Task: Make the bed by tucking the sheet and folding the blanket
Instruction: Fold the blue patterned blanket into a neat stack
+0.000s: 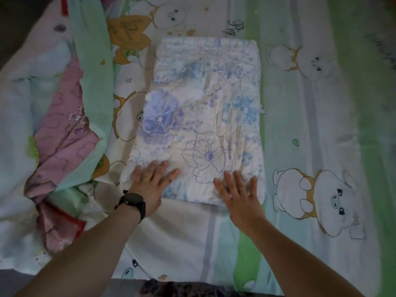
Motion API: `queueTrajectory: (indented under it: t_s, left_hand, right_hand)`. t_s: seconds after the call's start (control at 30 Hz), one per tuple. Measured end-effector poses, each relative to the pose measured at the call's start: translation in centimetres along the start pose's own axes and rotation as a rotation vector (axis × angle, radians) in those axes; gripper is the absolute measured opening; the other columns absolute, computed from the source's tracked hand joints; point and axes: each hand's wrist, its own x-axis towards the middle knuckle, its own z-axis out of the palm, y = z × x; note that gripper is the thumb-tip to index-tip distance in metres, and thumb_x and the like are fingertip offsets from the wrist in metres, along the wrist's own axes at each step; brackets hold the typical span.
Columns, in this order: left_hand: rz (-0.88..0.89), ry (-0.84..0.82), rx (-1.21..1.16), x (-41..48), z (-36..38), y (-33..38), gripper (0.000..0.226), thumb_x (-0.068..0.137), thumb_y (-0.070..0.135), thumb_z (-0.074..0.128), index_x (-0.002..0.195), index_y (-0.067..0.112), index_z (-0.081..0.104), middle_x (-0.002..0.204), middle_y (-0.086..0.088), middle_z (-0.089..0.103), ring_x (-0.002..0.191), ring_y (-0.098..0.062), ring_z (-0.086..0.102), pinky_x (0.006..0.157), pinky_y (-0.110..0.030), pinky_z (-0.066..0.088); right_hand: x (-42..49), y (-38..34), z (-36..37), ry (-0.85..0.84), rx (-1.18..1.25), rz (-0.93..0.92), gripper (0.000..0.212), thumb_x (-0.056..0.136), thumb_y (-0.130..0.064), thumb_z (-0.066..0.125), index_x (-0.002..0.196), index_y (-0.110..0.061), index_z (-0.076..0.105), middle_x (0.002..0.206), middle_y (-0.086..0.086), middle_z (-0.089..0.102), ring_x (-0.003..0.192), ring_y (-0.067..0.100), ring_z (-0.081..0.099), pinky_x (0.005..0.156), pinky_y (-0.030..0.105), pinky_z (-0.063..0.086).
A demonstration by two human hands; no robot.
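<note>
Dim flat light, greenish cast, source not evident. Folded blanket (205, 116) is the brightest, sharpest area, evenly lit. Faint soft shadows under left hand (150, 185) and right hand (237, 194) at its near edge. Far from the blanket, frame corners darken, smear and bow from the wide lens.

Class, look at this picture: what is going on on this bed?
A person presses the left hand and the right hand flat on the near end of a folded floral blanket, which lies on a cartoon-print sheet. A watch is on the left wrist. A bunched pink and green cover lies to the left.
</note>
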Motion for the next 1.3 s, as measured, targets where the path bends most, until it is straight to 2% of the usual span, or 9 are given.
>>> queueTrajectory:
  t_s: [0.13,0.27,0.4,0.6,0.8,0.9,1.03,1.2,1.3]
  left_hand:
    - [-0.040,-0.006,0.041,1.2,0.1,0.2,0.098,0.085,0.005,0.042,0.133,0.041,-0.034,0.155,-0.007,-0.025,0.144,-0.035,-0.014,0.116,-0.052,0.003]
    - [-0.042,-0.029,0.027,2.1,-0.7,-0.4,0.083,0.087,-0.006,0.033,0.149,0.033,-0.006,0.158,-0.012,0.008,0.141,-0.032,0.024,0.109,-0.044,0.033]
    - [0.008,0.008,-0.048,2.1,-2.5,-1.9,0.068,0.087,0.000,0.037,0.143,0.037,0.025,0.142,0.005,0.047,0.123,-0.021,0.052,0.099,-0.035,0.044]
    - [0.024,-0.202,-0.168,4.1,-7.4,-3.7,0.030,0.090,0.020,0.043,0.117,0.031,0.050,0.119,-0.004,0.062,0.104,-0.025,0.060,0.086,-0.033,0.050]
    - [0.088,-0.213,-0.145,10.4,-11.8,-5.2,0.017,0.089,0.027,0.047,0.100,0.018,0.056,0.110,-0.009,0.061,0.098,-0.029,0.057,0.077,-0.030,0.044]
    - [0.069,-0.115,-0.216,14.3,-15.2,-6.4,0.017,0.087,0.031,0.046,0.072,0.025,0.049,0.088,-0.006,0.062,0.075,-0.024,0.054,0.063,-0.029,0.042]
    - [-0.008,0.152,-0.288,20.6,-21.9,-9.6,0.022,0.088,0.031,0.044,0.068,0.020,0.044,0.070,0.000,0.053,0.064,-0.023,0.049,0.052,-0.027,0.030]
    - [-0.066,0.401,-0.225,29.2,-28.6,-13.2,0.023,0.089,0.034,0.044,0.070,0.022,0.038,0.065,-0.002,0.051,0.065,-0.026,0.047,0.064,-0.031,0.033]
    - [-0.093,0.346,-0.098,33.3,-29.7,-14.2,0.017,0.089,0.037,0.043,0.092,0.021,0.048,0.092,-0.005,0.060,0.092,-0.027,0.052,0.088,-0.038,0.032]
  right_hand:
    - [1.0,-0.2,0.7,-0.032,-0.020,-0.008,0.104,0.065,-0.017,0.073,0.148,-0.012,0.009,0.151,0.025,0.029,0.134,0.046,0.034,0.100,0.072,0.026]
    - [2.6,0.8,-0.7,0.033,0.039,0.014,0.059,0.064,-0.008,0.058,0.123,-0.010,0.061,0.115,0.014,0.068,0.096,0.034,0.068,0.078,0.050,0.055]
    - [3.5,2.9,-5.4,0.020,0.124,-0.031,0.045,0.089,-0.013,0.047,0.133,-0.022,0.048,0.121,0.004,0.063,0.106,0.030,0.062,0.088,0.037,0.048]
    - [6.8,3.9,-11.0,-0.111,0.097,0.028,0.034,0.093,-0.026,0.044,0.124,-0.026,0.057,0.125,0.003,0.060,0.116,0.024,0.057,0.090,0.034,0.044]
    - [11.2,5.3,-12.9,-0.247,0.069,0.081,0.031,0.091,-0.021,0.045,0.117,-0.018,0.060,0.120,0.005,0.062,0.111,0.025,0.058,0.084,0.034,0.042]
    - [15.0,7.2,-15.2,-0.181,0.045,0.159,0.031,0.092,-0.028,0.045,0.117,-0.019,0.061,0.120,0.004,0.062,0.111,0.025,0.059,0.083,0.033,0.042]
    - [21.2,11.9,-20.7,0.004,0.033,0.284,0.032,0.092,-0.038,0.046,0.114,-0.022,0.062,0.117,0.003,0.063,0.109,0.024,0.060,0.086,0.032,0.041]
    - [29.5,17.6,-26.5,0.236,-0.179,0.400,0.033,0.090,-0.047,0.044,0.106,-0.027,0.066,0.114,0.002,0.057,0.110,0.023,0.048,0.093,0.039,0.031]
    - [33.8,19.0,-27.6,0.269,-0.282,0.438,0.031,0.090,-0.040,0.047,0.109,-0.027,0.068,0.117,0.004,0.046,0.112,0.025,0.040,0.092,0.038,0.031]
